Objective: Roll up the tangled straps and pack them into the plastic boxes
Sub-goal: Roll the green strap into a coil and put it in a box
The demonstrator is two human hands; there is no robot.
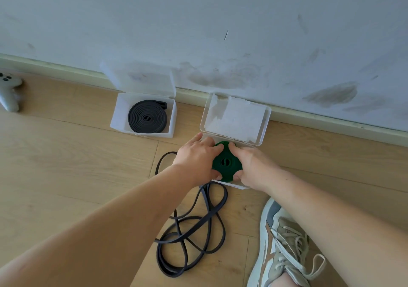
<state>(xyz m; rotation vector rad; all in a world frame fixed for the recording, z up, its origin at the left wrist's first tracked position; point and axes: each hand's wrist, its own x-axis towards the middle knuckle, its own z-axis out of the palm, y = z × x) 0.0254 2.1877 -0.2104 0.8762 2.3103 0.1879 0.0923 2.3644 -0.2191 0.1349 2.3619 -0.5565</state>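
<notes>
A laced shoe (284, 249) is seen nearest, below and right of the green roll (226, 162). Below the roll and slightly left, a dark strap (192, 227) is spread in tangled loops on the floor (66, 154). The heap's long axis runs near to far, and its far loop passes under the left forearm.

The roll is held flat, coil face up, its winding axis pointing toward the camera. It sits in the mouth of an open box (231, 184); whether it touches the bottom cannot be told. It is clamped from both sides. The left hand (196, 161) is curled round its left edge, thumb near and fingers far, and the right hand (254, 165) is curled likewise round its right edge.

Just beyond the roll, the lid (236, 119) is stood open toward the wall (220, 22). Up and left of the roll, well apart, a second box (117, 119) is set open. A black roll (147, 117) is laid flat inside it, oval, its long axis left to right and its loose end pointing right. Far left of the roll, a controller (8, 92) is laid.
</notes>
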